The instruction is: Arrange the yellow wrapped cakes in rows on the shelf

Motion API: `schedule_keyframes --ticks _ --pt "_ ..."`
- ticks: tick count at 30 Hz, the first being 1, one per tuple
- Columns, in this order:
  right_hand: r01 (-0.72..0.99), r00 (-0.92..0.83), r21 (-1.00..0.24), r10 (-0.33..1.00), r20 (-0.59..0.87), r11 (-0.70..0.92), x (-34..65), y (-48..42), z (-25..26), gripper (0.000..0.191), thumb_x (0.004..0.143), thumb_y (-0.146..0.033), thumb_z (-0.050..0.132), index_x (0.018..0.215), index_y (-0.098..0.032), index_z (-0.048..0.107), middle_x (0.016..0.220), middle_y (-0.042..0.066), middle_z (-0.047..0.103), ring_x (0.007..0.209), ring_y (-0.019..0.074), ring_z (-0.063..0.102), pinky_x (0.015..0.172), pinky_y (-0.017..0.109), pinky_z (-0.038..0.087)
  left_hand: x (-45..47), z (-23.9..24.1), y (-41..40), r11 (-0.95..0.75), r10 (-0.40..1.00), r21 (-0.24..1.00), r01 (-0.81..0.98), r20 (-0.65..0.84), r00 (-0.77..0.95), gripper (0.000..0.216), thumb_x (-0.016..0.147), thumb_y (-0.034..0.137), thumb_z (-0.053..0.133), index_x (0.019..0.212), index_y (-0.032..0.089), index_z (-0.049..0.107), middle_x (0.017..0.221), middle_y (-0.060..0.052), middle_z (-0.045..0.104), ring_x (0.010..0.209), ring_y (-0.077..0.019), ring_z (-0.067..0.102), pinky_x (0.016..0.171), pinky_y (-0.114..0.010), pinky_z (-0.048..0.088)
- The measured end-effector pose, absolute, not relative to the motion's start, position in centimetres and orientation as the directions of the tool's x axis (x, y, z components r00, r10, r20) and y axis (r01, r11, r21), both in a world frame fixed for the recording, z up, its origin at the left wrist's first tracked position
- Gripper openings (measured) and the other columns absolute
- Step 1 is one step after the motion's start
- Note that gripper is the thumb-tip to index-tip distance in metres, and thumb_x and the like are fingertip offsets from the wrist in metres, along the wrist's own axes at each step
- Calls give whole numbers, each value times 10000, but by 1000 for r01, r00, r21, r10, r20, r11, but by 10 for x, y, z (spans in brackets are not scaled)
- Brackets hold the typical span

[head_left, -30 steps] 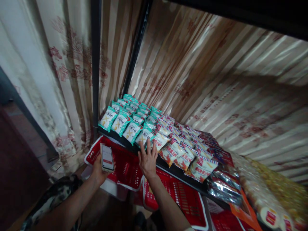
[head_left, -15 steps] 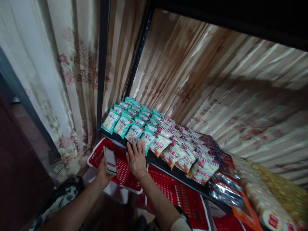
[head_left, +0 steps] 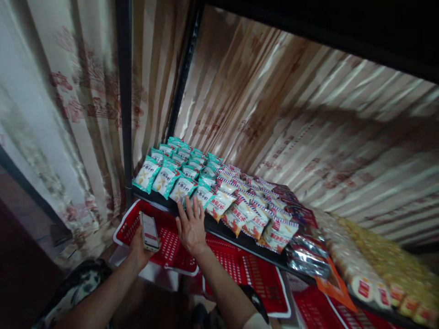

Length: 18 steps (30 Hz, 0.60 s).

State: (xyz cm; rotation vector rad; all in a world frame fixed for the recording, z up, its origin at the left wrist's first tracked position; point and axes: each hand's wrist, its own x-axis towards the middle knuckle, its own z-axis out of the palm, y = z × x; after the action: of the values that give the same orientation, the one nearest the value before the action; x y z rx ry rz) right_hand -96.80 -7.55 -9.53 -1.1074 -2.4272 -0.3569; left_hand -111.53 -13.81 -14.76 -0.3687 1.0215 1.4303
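A smartphone (head_left: 150, 232) with a lit screen rests in my left hand (head_left: 139, 246), whose fingers wrap its side. My right hand (head_left: 192, 230) is spread, palm down, with its fingertips at the lower edge of the front teal snack bags (head_left: 183, 188). Whether the fingertips press on a bag I cannot tell. The teal bags stand in rows at the left of a black shelf (head_left: 212, 222). White snack bags with striped tops and red lettering (head_left: 240, 214) sit in rows just right of them.
Red plastic baskets (head_left: 254, 269) with white rims stand below the shelf. Farther right lie silver packets (head_left: 308, 260), an orange package (head_left: 338, 285) and long clear-wrapped yellow packs (head_left: 384, 260). A patterned curtain (head_left: 92, 105) hangs behind a black upright post (head_left: 124, 91).
The view has turned slightly right, so the shelf and bags appear farther left. My left hand keeps hold of the smartphone, and my right hand stays spread by the teal bags.
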Motion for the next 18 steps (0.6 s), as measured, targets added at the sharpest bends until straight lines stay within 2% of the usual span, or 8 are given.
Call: schedule_keyframes --ticks 2,5,8,13,18 --pt "830 -477 29 682 555 557 -949 -81 -98 489 880 -234 412 1366 -231 356 1500 81 163 1372 315 42 1043 557 196 -1116 -149 -136 192 629 344 -919 -762 -153 260 856 367 405 965 185 556 656 -32 594 579 -207 604 559 -364 500" --pt "946 -192 -67 716 671 317 -910 -83 -109 514 887 -271 396 1391 -244 297 1515 101 30 1361 359 34 986 596 248 -1116 -150 -132 212 638 362 -908 -755 -151 229 858 339 400 908 178 555 616 -13 580 521 -185 582 554 -369 503" --pt "979 -4 -143 716 699 145 -876 -80 -123 536 903 -338 361 1408 -197 256 1507 141 33 1356 365 53 967 580 283 -1115 -150 -129 209 649 378 -902 -743 -161 222 863 323 387 825 177 550 592 4 572 476 -159 557 548 -357 506" --pt "982 27 -160 754 656 104 -854 -68 -132 530 915 -357 314 1406 -166 261 1486 159 151 1353 334 109 962 537 319 -1111 -149 -128 236 637 368 -899 -757 -143 184 848 279 408 783 178 547 583 14 570 476 -152 560 552 -349 511" --pt "971 -65 -138 776 627 194 -845 -54 -130 477 913 -307 312 1363 -149 345 1473 135 219 1360 291 115 994 502 315 -1108 -150 -130 242 640 386 -890 -753 -153 165 843 284 422 793 185 544 601 13 583 474 -157 562 540 -361 511"
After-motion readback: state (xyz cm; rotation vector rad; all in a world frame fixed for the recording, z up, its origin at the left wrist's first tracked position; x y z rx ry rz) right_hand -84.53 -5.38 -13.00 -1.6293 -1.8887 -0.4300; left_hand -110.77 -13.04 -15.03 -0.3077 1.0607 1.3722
